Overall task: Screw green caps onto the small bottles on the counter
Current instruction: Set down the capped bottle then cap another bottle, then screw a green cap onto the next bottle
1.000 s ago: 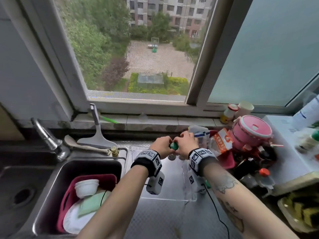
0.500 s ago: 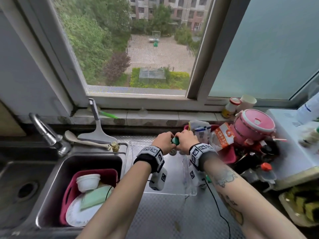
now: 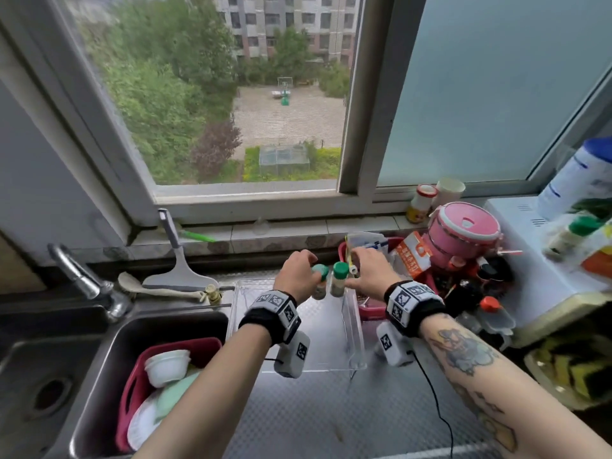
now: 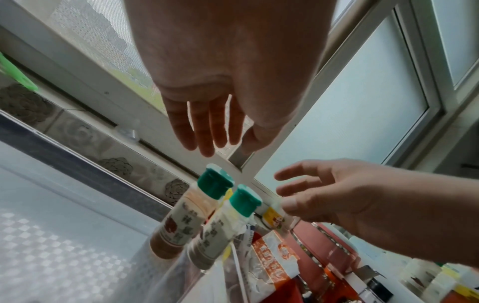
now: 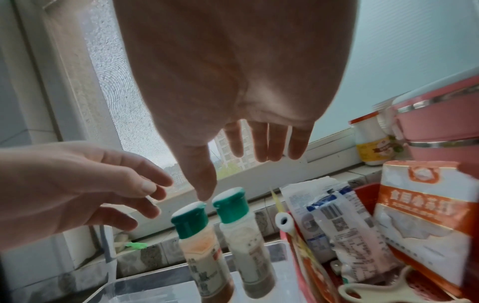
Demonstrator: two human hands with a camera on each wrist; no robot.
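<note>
The small bottles stand side by side, nearly touching, on the clear tray (image 3: 351, 332) that lies on the counter (image 3: 298, 419), at the tray's far end by the red basket (image 3: 371, 311). The left bottle (image 3: 320, 289), with reddish contents, and the right bottle (image 3: 337, 286), with paler, darker-bottomed contents, each wear a green cap (image 3: 321, 270) (image 3: 340, 269).

Both hands are released. The left hand (image 3: 295, 274) has straight, spread fingers and holds nothing; in the left wrist view its fingertips (image 4: 204, 147) hang just above the left bottle's cap (image 4: 214, 182) with a gap between. The right hand (image 3: 367, 271) is likewise slack and empty. In the right wrist view its thumb tip looks to be touching or nearly touching the left cap (image 5: 190, 221), and I cannot tell which. The right cap (image 5: 230, 205) stands free just beside it.

As I judge it, the capping of these two is done or close to done, and the step in hand is letting go and checking. To do it well, lift both hands straight up and apart so that no finger brushes a cap and tips a bottle against its neighbour. If either cap sits skewed, steady that bottle low on its body with one hand and give the cap a final snug turn with the other.

Beyond the bottles lie the basket's packets (image 3: 412, 256), then a pink lidded container (image 3: 463, 240), then the window sill.
</note>
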